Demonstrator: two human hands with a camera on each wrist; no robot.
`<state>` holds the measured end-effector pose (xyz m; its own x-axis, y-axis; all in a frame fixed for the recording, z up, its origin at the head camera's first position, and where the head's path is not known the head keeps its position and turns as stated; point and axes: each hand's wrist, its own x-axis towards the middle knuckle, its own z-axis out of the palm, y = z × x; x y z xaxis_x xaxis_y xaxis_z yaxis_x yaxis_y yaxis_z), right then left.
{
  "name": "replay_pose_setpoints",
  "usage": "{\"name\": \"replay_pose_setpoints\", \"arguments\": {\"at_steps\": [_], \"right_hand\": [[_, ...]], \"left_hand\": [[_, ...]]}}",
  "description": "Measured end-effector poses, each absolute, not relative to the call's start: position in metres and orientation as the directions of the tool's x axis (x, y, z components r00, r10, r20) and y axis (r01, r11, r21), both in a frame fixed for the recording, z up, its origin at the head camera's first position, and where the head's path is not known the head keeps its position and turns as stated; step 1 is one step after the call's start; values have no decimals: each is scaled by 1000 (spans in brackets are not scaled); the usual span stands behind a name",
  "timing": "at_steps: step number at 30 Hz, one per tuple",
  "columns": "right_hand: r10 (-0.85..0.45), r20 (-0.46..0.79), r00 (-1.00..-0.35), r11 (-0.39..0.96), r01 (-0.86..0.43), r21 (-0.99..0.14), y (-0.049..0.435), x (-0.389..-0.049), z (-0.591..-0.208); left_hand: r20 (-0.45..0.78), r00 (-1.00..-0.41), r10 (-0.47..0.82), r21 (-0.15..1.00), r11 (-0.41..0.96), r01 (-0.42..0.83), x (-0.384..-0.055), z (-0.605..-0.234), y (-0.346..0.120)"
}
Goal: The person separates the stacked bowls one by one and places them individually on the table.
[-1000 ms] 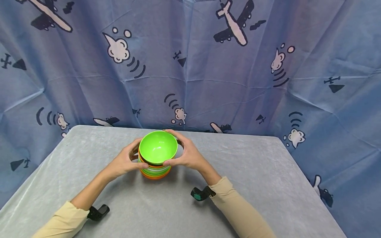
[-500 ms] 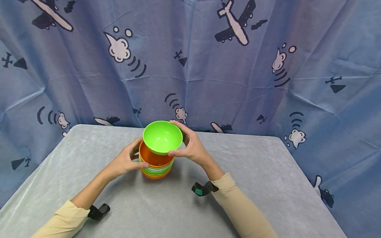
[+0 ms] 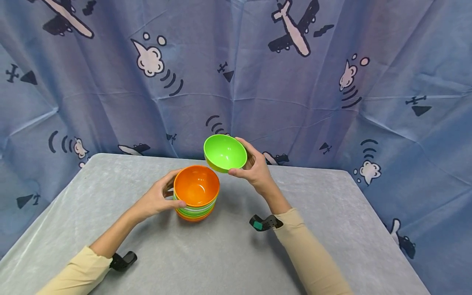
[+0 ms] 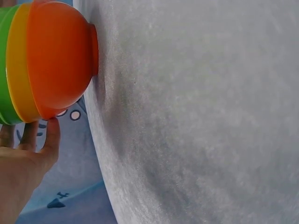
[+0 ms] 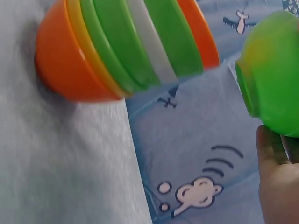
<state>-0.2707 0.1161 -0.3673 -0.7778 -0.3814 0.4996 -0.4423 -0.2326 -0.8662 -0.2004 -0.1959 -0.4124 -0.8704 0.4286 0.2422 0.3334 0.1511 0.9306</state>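
Observation:
A stack of nested bowls [image 3: 197, 186] stands on the table, an orange one on top, with green, white, yellow and orange bowls beneath, as the right wrist view shows. My left hand [image 3: 158, 196] grips the stack from its left side, thumb at the front near the upper rim. In the left wrist view its fingers [image 4: 52, 140] touch the orange bowl [image 4: 63, 60] at the bottom. My right hand [image 3: 254, 168] holds a single green bowl [image 3: 225, 152] by its right side. That bowl is up in the air, right of and behind the stack, its inside facing me.
A grey cloth covers the table [image 3: 206, 258]. Close behind its far edge hangs a blue curtain [image 3: 258, 82] printed with planes and clouds. Black wrist cameras are strapped at both sleeves.
My right hand has lifted the green bowl off the stack and carried it up and to the right, uncovering the orange bowl. My left hand has stayed on the stack.

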Motion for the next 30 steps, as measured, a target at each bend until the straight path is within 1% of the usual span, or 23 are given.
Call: {"name": "replay_pose_setpoints", "arguments": {"at_steps": [5, 9, 13, 18, 23, 30], "right_hand": [[-355, 434, -828, -174, -398, -901, 130, -277, -372], [-338, 392, -856, -97, -382, -919, 138, -281, -378], [-309, 350, -884, -13, -364, -931, 146, -286, -389], [-289, 281, -915, 59, -310, -949, 152, -293, -405], [-281, 212, -936, 85, -244, -966, 155, -300, -416], [-290, 134, -948, 89, -166, -982, 156, -314, -429]], "left_hand": [[233, -873, 428, 932, 159, 327, -200, -412, -196], [240, -869, 432, 929, 158, 335, -201, -412, -196], [249, -862, 441, 926, 152, 345, -201, -412, -197], [247, -860, 446, 926, 154, 345, -201, -412, -196], [241, -862, 446, 924, 165, 344, -201, -411, -197], [247, -858, 450, 925, 154, 347, -202, -410, -197]]}}
